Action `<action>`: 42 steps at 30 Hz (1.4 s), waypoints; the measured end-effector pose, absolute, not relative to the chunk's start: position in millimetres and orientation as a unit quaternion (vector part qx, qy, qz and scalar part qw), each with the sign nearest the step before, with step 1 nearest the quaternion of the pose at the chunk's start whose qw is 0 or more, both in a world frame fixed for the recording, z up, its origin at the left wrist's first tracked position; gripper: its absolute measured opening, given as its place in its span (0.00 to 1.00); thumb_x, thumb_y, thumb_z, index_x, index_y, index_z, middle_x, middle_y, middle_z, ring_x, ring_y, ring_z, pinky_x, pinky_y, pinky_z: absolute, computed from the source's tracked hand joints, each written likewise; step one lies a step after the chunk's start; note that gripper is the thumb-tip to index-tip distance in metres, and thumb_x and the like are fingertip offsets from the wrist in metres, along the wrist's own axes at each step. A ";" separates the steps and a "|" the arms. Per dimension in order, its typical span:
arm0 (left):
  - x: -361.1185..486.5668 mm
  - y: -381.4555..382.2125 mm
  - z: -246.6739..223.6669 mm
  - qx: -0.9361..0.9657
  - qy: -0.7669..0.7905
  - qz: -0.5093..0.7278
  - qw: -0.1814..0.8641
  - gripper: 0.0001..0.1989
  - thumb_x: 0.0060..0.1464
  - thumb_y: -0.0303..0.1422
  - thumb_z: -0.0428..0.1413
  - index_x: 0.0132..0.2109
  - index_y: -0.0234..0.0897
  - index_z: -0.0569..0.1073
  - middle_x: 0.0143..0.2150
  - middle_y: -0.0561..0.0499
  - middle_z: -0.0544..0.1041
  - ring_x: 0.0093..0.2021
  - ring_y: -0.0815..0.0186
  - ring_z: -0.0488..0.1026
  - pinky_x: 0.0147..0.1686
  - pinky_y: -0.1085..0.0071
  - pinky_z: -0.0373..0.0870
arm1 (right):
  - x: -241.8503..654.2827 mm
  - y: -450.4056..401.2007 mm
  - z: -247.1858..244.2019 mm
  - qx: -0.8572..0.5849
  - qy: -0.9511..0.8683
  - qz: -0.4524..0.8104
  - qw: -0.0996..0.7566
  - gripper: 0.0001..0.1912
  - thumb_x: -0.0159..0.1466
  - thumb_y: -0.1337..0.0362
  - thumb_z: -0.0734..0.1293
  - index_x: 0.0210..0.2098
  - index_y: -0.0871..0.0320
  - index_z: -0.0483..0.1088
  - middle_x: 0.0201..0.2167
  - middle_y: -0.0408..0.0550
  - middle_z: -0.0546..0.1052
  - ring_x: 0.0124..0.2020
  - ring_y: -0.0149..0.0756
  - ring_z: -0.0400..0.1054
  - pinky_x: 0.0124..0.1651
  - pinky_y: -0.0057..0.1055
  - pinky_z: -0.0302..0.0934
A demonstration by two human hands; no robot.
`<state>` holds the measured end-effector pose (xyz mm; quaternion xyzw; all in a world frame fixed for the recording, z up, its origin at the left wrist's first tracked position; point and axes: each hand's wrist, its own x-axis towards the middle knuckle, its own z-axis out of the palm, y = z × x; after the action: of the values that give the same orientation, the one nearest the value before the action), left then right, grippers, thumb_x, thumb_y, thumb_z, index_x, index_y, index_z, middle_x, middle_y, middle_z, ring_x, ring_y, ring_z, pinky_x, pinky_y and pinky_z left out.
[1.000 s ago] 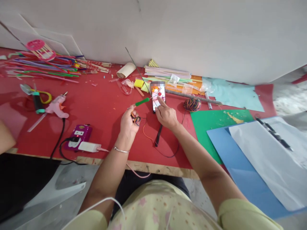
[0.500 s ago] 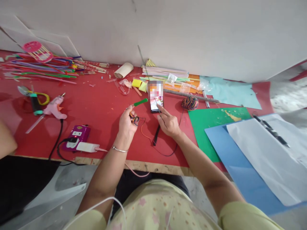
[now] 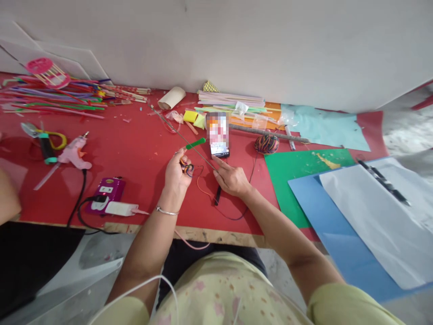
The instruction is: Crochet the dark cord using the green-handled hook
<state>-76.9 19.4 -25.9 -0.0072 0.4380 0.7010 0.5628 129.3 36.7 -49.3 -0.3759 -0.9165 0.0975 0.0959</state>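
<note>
My left hand [image 3: 178, 171] is closed around loops of dark multicoloured yarn [image 3: 186, 168] and a slim green handle [image 3: 195, 144], whose lower end is hidden in the fingers. My right hand [image 3: 232, 177] grips a long thin rod [image 3: 176, 131] that slants up to the left across the green handle. Its index finger reaches the lower edge of a phone [image 3: 219, 146] with a lit screen. Below the palm, a black stick-like piece [image 3: 217, 197] rests on the table. A yarn strand loops between my hands and toward the yarn ball [image 3: 267, 144].
On the red table [image 3: 135, 149] are a pink glue gun [image 3: 75, 152], pliers [image 3: 46, 146], a purple power socket [image 3: 117, 187], coloured straws [image 3: 57, 97], a cardboard tube [image 3: 172, 98] and a grey stick [image 3: 270, 134]. A blue folder [image 3: 324, 225] lies right; another person's arm [image 3: 7, 196] shows left.
The thin rod has swung from nearly upright to slanting left. My right index finger has moved from the phone's screen down to its lower edge. My left hand keeps its hold.
</note>
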 end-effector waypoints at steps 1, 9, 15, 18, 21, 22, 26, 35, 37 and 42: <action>-77.2 19.5 -26.4 -0.006 0.436 0.701 0.564 0.13 0.53 0.33 0.69 0.38 0.38 0.70 0.20 0.63 0.61 0.17 0.79 0.58 0.18 0.78 0.52 | 129.0 36.7 -49.6 -0.376 -0.917 0.095 0.091 0.30 0.78 0.54 0.48 0.41 0.58 0.78 0.74 0.55 0.64 0.41 0.38 0.81 0.35 0.32 0.64; -76.6 19.6 -26.2 -0.005 0.444 0.697 0.563 0.10 0.55 0.31 0.66 0.38 0.37 0.71 0.20 0.63 0.61 0.17 0.79 0.58 0.17 0.78 0.52 | 124.7 38.0 -50.9 -0.402 -0.906 0.095 0.094 0.30 0.78 0.55 0.48 0.41 0.59 0.78 0.76 0.56 0.60 0.42 0.39 0.81 0.36 0.34 0.66; -74.9 19.1 -24.4 -0.006 0.440 0.698 0.565 0.12 0.54 0.31 0.68 0.37 0.38 0.71 0.20 0.63 0.61 0.16 0.79 0.57 0.17 0.78 0.51 | 121.8 39.6 -52.5 -0.406 -0.905 0.090 0.088 0.30 0.78 0.54 0.48 0.42 0.59 0.78 0.76 0.55 0.60 0.43 0.39 0.81 0.35 0.34 0.66; -74.6 19.6 -24.0 -0.011 0.440 0.697 0.566 0.11 0.54 0.31 0.67 0.37 0.37 0.71 0.19 0.63 0.61 0.16 0.79 0.57 0.17 0.78 0.51 | 121.1 40.1 -53.8 -0.404 -0.906 0.086 0.091 0.30 0.78 0.54 0.48 0.43 0.58 0.78 0.76 0.54 0.59 0.43 0.39 0.81 0.35 0.33 0.65; -74.4 20.2 -24.2 -0.015 0.436 0.698 0.568 0.09 0.56 0.30 0.66 0.37 0.36 0.71 0.19 0.64 0.61 0.16 0.79 0.58 0.17 0.78 0.51 | 121.5 40.5 -55.9 -0.397 -0.908 0.082 0.100 0.29 0.78 0.54 0.48 0.43 0.58 0.77 0.76 0.54 0.61 0.42 0.38 0.80 0.33 0.33 0.65; -74.4 20.4 -24.4 -0.016 0.435 0.698 0.568 0.09 0.56 0.29 0.65 0.38 0.36 0.71 0.19 0.63 0.61 0.17 0.79 0.58 0.17 0.79 0.51 | 121.9 40.5 -56.6 -0.395 -0.909 0.082 0.104 0.29 0.78 0.54 0.49 0.42 0.59 0.77 0.75 0.54 0.62 0.41 0.38 0.81 0.33 0.32 0.64; -74.5 20.5 -25.4 -0.017 0.439 0.698 0.566 0.09 0.57 0.30 0.65 0.37 0.37 0.70 0.19 0.63 0.61 0.16 0.79 0.58 0.17 0.78 0.52 | 124.3 40.7 -58.0 -0.388 -0.909 0.087 0.126 0.27 0.78 0.55 0.50 0.41 0.59 0.77 0.74 0.55 0.65 0.41 0.38 0.81 0.32 0.32 0.64; -75.6 20.6 -29.2 -0.006 0.438 0.697 0.567 0.04 0.60 0.28 0.61 0.39 0.35 0.72 0.20 0.63 0.61 0.17 0.79 0.58 0.17 0.78 0.51 | 127.6 42.4 -59.2 -0.380 -0.899 0.113 0.183 0.25 0.78 0.56 0.52 0.36 0.59 0.76 0.71 0.57 0.69 0.48 0.41 0.81 0.35 0.32 0.68; -76.2 20.6 -30.7 -0.002 0.436 0.698 0.568 0.04 0.60 0.28 0.61 0.39 0.35 0.73 0.20 0.63 0.61 0.17 0.79 0.58 0.17 0.78 0.51 | 128.0 42.5 -59.9 -0.383 -0.895 0.116 0.198 0.25 0.78 0.57 0.52 0.35 0.59 0.75 0.69 0.57 0.71 0.48 0.41 0.81 0.35 0.31 0.68; -76.8 20.7 -31.6 0.001 0.438 0.698 0.566 0.09 0.56 0.31 0.66 0.38 0.36 0.72 0.20 0.63 0.61 0.17 0.79 0.57 0.17 0.78 0.51 | 128.6 42.6 -61.3 -0.381 -0.891 0.128 0.213 0.24 0.78 0.57 0.53 0.34 0.58 0.74 0.68 0.57 0.73 0.48 0.41 0.81 0.35 0.31 0.68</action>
<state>-76.8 20.7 -31.6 0.0011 0.4385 0.6984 0.5657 128.6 42.6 -61.3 -0.3811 -0.8906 0.1277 0.2128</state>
